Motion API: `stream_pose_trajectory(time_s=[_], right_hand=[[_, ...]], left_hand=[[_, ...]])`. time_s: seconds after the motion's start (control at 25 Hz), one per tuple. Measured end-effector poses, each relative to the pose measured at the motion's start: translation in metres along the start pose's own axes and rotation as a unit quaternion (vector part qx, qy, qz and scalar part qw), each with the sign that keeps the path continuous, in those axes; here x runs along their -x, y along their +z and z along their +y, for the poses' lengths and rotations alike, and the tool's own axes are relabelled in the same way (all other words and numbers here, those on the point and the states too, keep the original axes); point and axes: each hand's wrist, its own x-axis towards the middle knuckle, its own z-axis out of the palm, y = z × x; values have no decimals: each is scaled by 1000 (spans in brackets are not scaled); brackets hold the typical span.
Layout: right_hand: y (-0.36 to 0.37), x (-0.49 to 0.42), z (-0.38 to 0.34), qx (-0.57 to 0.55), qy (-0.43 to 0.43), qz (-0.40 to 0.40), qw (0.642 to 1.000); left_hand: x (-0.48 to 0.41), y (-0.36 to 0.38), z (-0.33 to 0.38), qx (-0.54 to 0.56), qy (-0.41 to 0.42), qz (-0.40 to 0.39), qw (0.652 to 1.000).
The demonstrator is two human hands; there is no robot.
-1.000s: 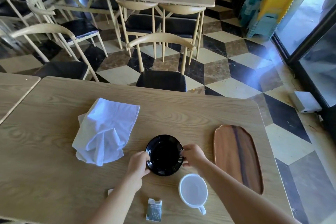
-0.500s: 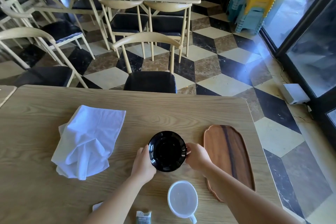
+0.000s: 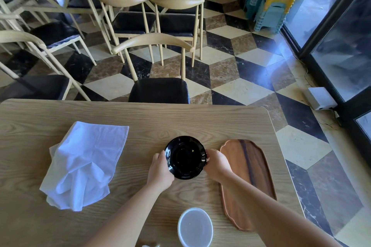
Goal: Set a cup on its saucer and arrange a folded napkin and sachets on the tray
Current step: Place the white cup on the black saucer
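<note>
A black saucer (image 3: 185, 157) is held between both hands over the light wooden table (image 3: 180, 120), tilted slightly. My left hand (image 3: 159, 168) grips its left rim and my right hand (image 3: 217, 163) grips its right rim. A white cup (image 3: 195, 226) stands upright near the table's front edge, empty. To the right lies an oblong wooden tray (image 3: 246, 168), partly covered by my right forearm. A loosely crumpled white napkin (image 3: 84, 162) lies at the left. A corner of a sachet (image 3: 150, 245) peeks in at the bottom edge.
A chair with a black seat (image 3: 159, 90) is pushed up to the table's far side. More tables and chairs stand behind on a chequered floor. A glass door (image 3: 341, 46) is at the right.
The saucer, held by both hands, has shifted away from me and toward the tray. My view has tilted, so the cup and sachet have slid to the bottom edge.
</note>
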Motion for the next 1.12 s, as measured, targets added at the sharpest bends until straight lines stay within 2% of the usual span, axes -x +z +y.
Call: stream_pose_trajectory(time_s=[0.36,0.48,0.56,0.64,0.88,1.04,1.12], right_hand=[[-7,-8,7,-32,14,-16,999],[-13,11,9,-78,51,8,996],[-14,39,10,-103,35,28,994],[-6,77,15,-114,23,28,993],[26,200,39,-104,16,-13,994],[49,229,43,-13,42,-76,996],[59,230,40,-12,55,-47,997]], left_hand=[[-8,1,-3,26,10,7,1000],[4,-6,-23,-84,17,24,996],[15,-11,-44,-194,48,47,979],[28,-14,-68,-254,62,52,964],[43,-10,-114,-317,41,2,948],[40,-8,-115,-312,40,-12,949],[41,-10,-116,-308,41,-13,950]])
